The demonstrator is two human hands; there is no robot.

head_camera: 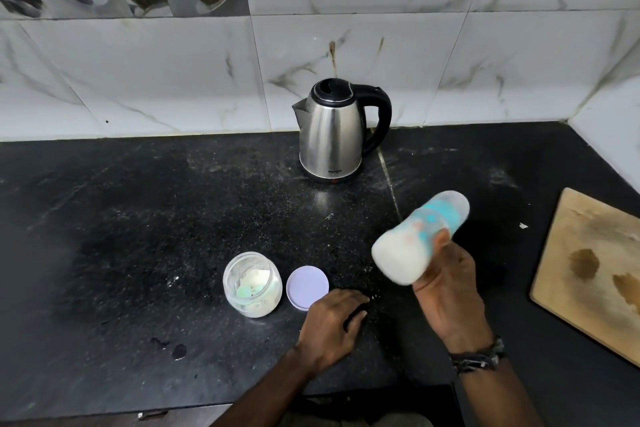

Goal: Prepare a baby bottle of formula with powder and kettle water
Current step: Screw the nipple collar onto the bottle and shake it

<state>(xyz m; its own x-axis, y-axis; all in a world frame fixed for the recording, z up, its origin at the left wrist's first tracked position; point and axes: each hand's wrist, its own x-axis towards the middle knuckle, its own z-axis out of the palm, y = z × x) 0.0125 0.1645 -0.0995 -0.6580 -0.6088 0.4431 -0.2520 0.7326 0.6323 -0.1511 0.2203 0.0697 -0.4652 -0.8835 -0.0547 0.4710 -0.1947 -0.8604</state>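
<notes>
A right hand [446, 282] gripped a baby bottle [420, 236] above a black bench [138, 218], the bottle blurred and tilted, its capped end pointing up and away.

The fingers curled round the bottle's lower half, which showed white liquid. The left hand [332, 326] rested on the bench with fingers loosely curled, holding nothing, just beside a loose lilac lid [307, 287]. An open jar [252, 284] of pale powder stood next to the lid. A steel kettle [334, 132] sat farther back by the tiled wall; a wooden board [588, 270] lay at right.
</notes>
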